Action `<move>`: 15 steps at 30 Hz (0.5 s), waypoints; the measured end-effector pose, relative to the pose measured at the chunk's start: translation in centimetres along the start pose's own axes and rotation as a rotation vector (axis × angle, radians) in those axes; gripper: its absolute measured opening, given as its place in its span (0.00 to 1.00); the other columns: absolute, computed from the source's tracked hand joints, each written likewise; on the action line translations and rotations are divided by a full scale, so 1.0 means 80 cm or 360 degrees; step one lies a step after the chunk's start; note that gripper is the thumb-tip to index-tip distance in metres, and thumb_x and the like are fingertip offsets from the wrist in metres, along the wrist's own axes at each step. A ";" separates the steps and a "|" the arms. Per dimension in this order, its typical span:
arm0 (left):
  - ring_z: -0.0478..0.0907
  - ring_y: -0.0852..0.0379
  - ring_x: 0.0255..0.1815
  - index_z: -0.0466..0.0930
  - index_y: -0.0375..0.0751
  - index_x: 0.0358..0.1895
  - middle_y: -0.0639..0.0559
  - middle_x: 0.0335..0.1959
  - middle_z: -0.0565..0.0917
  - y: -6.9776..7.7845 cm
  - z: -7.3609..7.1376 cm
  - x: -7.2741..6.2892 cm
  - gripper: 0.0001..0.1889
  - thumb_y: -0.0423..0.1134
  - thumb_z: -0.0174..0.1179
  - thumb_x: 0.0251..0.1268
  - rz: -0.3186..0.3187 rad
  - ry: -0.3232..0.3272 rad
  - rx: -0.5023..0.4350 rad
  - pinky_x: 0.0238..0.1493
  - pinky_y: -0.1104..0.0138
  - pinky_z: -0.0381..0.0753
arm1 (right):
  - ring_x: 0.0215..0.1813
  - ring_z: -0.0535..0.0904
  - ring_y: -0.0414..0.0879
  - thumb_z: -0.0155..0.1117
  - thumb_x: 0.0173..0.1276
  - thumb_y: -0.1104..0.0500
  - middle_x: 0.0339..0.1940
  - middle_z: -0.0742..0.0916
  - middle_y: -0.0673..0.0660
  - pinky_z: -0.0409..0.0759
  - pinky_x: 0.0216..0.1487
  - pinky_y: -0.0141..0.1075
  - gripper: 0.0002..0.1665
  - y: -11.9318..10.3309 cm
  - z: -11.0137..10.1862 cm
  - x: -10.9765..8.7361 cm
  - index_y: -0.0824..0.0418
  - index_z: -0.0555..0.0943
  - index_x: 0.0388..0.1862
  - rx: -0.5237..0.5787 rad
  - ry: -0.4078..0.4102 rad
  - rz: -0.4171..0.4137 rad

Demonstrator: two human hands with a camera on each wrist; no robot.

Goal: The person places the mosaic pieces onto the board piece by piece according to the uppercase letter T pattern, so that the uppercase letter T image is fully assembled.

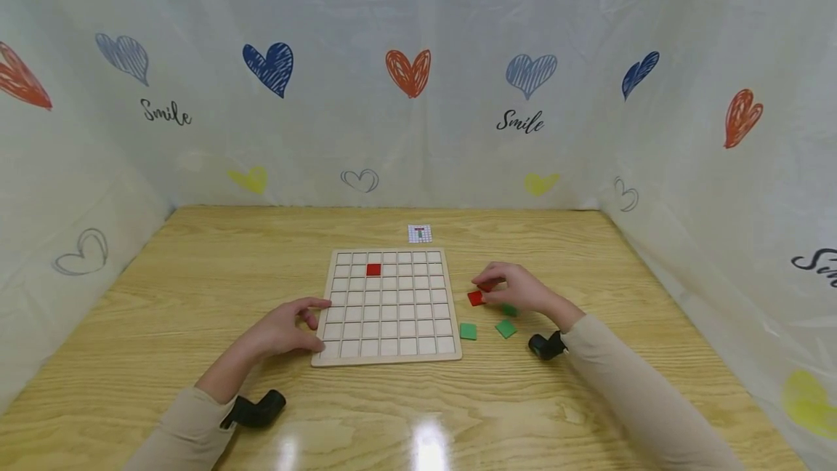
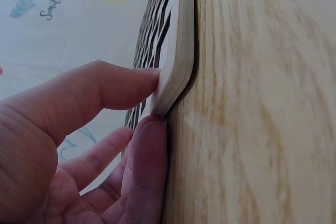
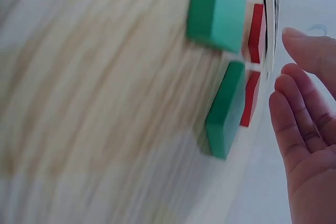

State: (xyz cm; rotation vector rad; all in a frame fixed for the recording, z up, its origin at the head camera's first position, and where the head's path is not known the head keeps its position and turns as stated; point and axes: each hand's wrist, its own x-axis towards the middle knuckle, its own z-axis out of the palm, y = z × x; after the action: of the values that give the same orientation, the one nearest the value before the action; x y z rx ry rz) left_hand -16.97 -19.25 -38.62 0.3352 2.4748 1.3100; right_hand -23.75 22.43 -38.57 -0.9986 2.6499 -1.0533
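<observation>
A pale wooden grid board [image 1: 389, 360] lies flat, with one red square tile [image 1: 373, 270] in its second row from the far side. My left hand [image 1: 284, 329] rests against the board's left edge. In the left wrist view the thumb [image 2: 128, 85] lies on the rim near a corner, and a fingertip [image 2: 151, 145] touches the side below. My right hand [image 1: 513, 288] hovers over loose tiles, fingers gently bent with nothing visibly held. Beneath it are a red tile [image 1: 476, 299], another red tile [image 3: 251, 98] and a green tile [image 3: 227, 111] partly covered in the head view.
A green tile [image 1: 468, 331] and another green tile [image 1: 506, 328] lie right of the board. Behind the board is a small printed grid card [image 1: 420, 233] with a red and green T-shape. A white curtain [image 1: 340, 129] with hearts encloses the wooden table [image 1: 248, 238].
</observation>
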 end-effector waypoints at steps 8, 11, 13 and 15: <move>0.63 0.54 0.25 0.68 0.29 0.61 0.46 0.32 0.71 -0.001 0.000 0.001 0.36 0.29 0.70 0.42 0.0016 0.0001 0.0007 0.29 0.66 0.65 | 0.45 0.78 0.52 0.67 0.58 0.68 0.43 0.82 0.59 0.75 0.47 0.45 0.18 0.007 -0.007 -0.004 0.70 0.81 0.49 -0.0039 0.0058 0.0066; 0.63 0.54 0.25 0.68 0.29 0.61 0.46 0.32 0.71 -0.001 0.000 0.001 0.36 0.29 0.70 0.42 0.0017 0.0002 0.0016 0.30 0.66 0.65 | 0.45 0.78 0.51 0.67 0.57 0.68 0.43 0.82 0.58 0.75 0.47 0.44 0.18 0.009 -0.008 -0.003 0.69 0.81 0.49 -0.0055 0.0062 0.0091; 0.63 0.54 0.25 0.68 0.29 0.61 0.46 0.32 0.71 -0.001 0.000 0.001 0.36 0.29 0.70 0.42 0.0012 0.0005 0.0014 0.29 0.66 0.65 | 0.44 0.78 0.51 0.67 0.57 0.68 0.42 0.82 0.58 0.75 0.47 0.44 0.18 0.011 -0.009 -0.001 0.69 0.81 0.49 -0.0064 0.0063 0.0109; 0.63 0.54 0.25 0.68 0.29 0.61 0.46 0.32 0.71 -0.001 0.000 0.001 0.36 0.29 0.70 0.42 0.0003 0.0007 0.0007 0.30 0.65 0.65 | 0.44 0.77 0.50 0.67 0.57 0.68 0.42 0.82 0.57 0.75 0.47 0.43 0.18 0.014 -0.010 0.001 0.69 0.81 0.48 -0.0079 0.0065 0.0126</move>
State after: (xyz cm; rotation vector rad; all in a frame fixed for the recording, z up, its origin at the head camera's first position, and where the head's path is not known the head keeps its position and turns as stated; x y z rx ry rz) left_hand -17.00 -19.24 -38.68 0.3357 2.4822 1.3076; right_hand -24.71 23.44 -38.68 -0.8821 2.7358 -1.0070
